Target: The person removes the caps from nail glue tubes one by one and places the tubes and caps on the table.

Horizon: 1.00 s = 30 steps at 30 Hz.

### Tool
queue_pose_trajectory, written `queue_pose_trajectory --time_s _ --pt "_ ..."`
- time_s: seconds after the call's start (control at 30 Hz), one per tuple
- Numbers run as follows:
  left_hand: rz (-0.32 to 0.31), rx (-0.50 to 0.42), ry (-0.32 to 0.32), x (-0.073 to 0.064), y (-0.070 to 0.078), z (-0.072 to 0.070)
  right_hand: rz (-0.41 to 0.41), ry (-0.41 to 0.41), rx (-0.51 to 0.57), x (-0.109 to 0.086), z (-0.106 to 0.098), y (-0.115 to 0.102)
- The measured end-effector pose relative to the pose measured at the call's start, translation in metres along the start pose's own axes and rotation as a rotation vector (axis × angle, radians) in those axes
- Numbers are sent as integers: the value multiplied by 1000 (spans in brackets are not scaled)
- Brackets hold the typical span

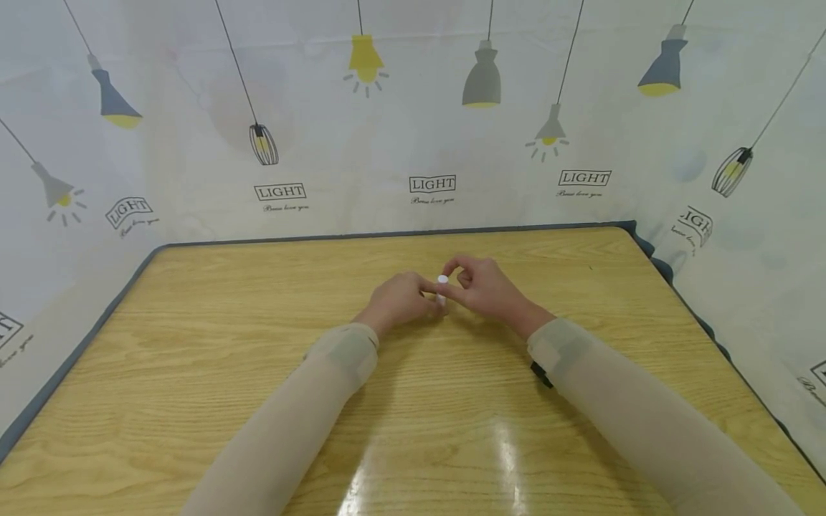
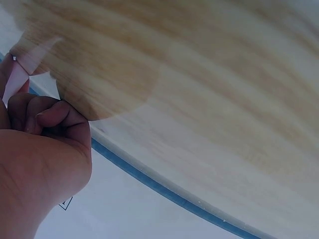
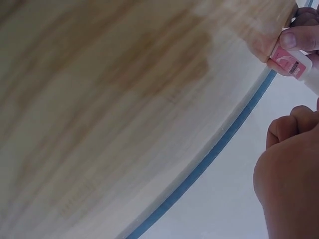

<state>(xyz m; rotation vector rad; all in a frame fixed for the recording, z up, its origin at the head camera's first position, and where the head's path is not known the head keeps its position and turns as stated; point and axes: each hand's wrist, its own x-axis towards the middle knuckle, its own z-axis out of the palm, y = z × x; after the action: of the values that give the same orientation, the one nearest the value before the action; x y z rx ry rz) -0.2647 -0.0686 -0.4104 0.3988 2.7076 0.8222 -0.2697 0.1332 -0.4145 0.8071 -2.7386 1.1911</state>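
Note:
A small bottle with a white cap (image 1: 442,279) stands upright between both hands over the table. Its label (image 3: 289,61) is pink and white in the right wrist view. My left hand (image 1: 405,297) grips the bottle's body from the left, covering much of it. In the left wrist view, that hand (image 2: 47,154) shows curled fingers. From the right, my right hand (image 1: 485,288) has its thumb and index finger around the cap. Only the back and some bent fingers of the right hand (image 3: 291,159) appear in the right wrist view; its fingertips are hidden there.
The wood-grain table (image 1: 213,344) has a glossy surface that reflects light. Its far edge runs along a pale wall covering (image 1: 335,143) printed with hanging lamps. A dark object (image 1: 542,374) shows under the right sleeve at the wrist.

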Motion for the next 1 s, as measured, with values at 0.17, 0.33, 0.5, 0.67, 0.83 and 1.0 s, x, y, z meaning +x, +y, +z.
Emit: queue_pose_trajectory --time_s 0.17,0.33,0.5,0.67,0.83,1.0 --pt "16 -8 -1 0 -1 0 23 -2 -25 0 0 0" --pt "19 -13 -5 0 -1 0 26 -3 -15 -1 0 -1" --pt "16 -10 -5 0 -1 0 19 -1 -3 -2 -1 -3" --pt "13 0 0 0 -1 0 8 1 16 -2 -1 -3" --pt "13 8 5 1 -1 1 -3 1 34 -2 -1 -4" --pt "13 7 2 2 -1 1 -4 -3 44 -2 -1 -2"
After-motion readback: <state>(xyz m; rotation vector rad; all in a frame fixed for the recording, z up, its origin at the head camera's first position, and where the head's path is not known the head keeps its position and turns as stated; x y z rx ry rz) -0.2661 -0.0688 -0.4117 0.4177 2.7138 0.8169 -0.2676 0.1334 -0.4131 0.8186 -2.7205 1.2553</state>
